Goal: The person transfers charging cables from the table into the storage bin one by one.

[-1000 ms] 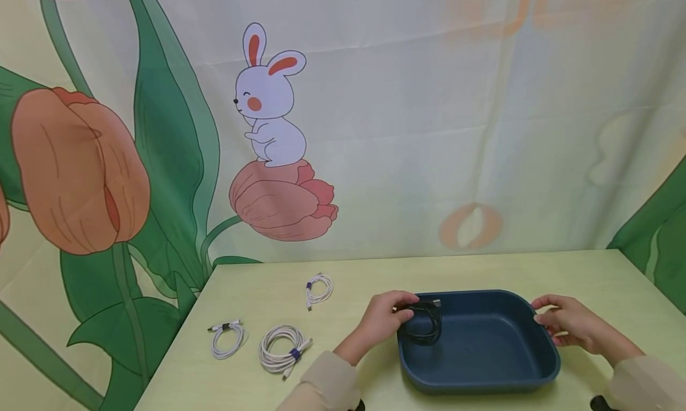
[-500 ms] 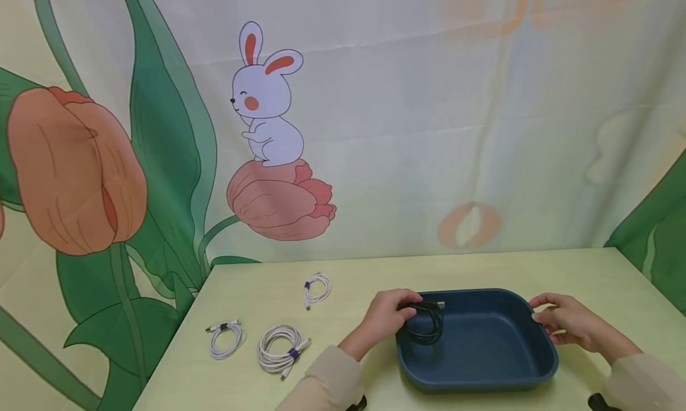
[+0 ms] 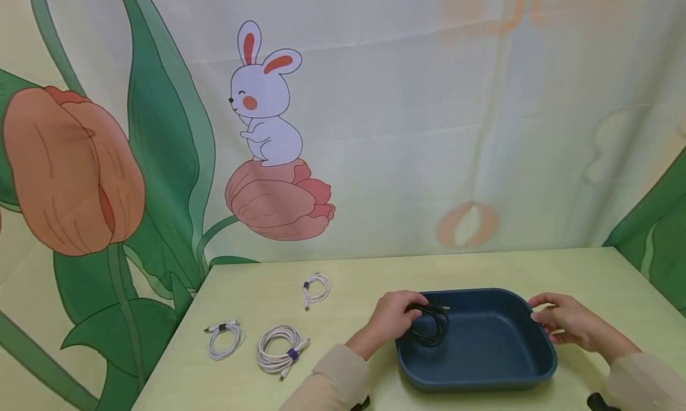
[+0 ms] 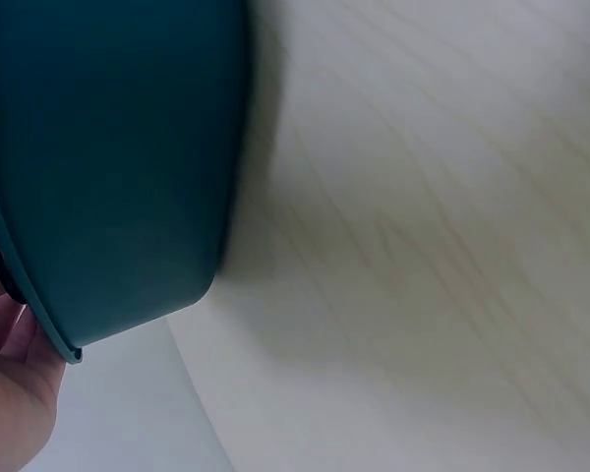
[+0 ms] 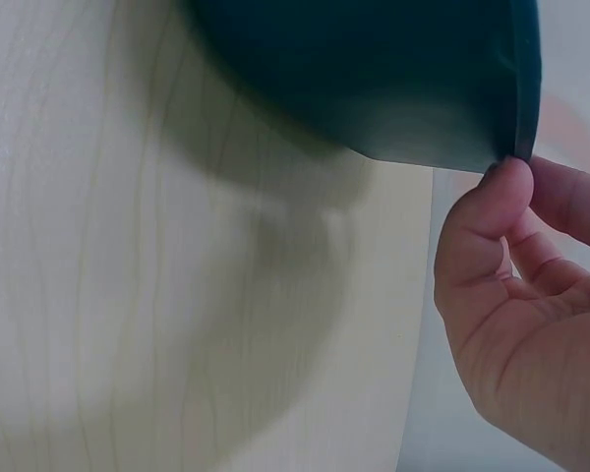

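In the head view my left hand (image 3: pixel 393 317) holds a coiled black cable (image 3: pixel 440 329) at the back left corner of a dark blue tray (image 3: pixel 501 354). The coil hangs inside the tray; whether it touches the floor I cannot tell. A sliver of black cable (image 4: pixel 6 273) shows beside the rim in the left wrist view, where the tray wall hides most of that hand. My right hand (image 3: pixel 572 324) pinches the tray's right rim. In the right wrist view its thumb (image 5: pixel 511 187) lies against the rim's corner, the forefinger on the other side.
Left of the tray, three coiled white cables lie on the pale table (image 3: pixel 370 274): a small one at the back (image 3: pixel 318 289), a thick one (image 3: pixel 280 350) with a blue tie, and one with a black tie (image 3: pixel 225 339). A printed curtain (image 3: pixel 396 161) hangs behind.
My left hand has shifted slightly right with the black cable, whose plug end now points farther into the tray. My right hand keeps its pinch on the rim.
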A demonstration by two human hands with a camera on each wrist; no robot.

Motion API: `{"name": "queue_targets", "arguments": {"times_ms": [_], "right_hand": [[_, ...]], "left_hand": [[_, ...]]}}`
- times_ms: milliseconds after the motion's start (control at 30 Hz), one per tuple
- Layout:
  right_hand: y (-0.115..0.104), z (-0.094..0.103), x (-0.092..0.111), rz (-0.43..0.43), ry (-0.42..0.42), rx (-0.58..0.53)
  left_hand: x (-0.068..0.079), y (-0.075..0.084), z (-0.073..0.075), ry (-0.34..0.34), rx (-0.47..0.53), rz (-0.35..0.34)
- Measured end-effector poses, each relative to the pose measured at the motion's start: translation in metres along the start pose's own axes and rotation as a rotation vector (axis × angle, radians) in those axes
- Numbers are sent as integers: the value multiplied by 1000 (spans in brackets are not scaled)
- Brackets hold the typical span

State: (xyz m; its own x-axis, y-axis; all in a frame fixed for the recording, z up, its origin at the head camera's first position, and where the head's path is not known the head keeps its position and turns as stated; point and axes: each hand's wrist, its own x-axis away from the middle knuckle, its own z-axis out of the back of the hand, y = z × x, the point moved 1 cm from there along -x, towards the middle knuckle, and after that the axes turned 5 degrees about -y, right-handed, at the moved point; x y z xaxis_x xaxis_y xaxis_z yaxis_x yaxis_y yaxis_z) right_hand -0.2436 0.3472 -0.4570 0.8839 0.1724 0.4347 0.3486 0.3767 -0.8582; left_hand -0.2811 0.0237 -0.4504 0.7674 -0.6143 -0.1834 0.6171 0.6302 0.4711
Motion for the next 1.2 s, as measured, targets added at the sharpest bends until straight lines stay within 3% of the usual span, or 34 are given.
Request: {"name": "queue_targets", "arguments": {"times_ms": [700,1200], "right_hand": [[1,1,1,12,-9,-1],[1,0,-1,12,-1,-2]], "left_hand": [[-11,5,-13,-86,-136,-17],[-11,8,-14,-113,-277,-18]]}}
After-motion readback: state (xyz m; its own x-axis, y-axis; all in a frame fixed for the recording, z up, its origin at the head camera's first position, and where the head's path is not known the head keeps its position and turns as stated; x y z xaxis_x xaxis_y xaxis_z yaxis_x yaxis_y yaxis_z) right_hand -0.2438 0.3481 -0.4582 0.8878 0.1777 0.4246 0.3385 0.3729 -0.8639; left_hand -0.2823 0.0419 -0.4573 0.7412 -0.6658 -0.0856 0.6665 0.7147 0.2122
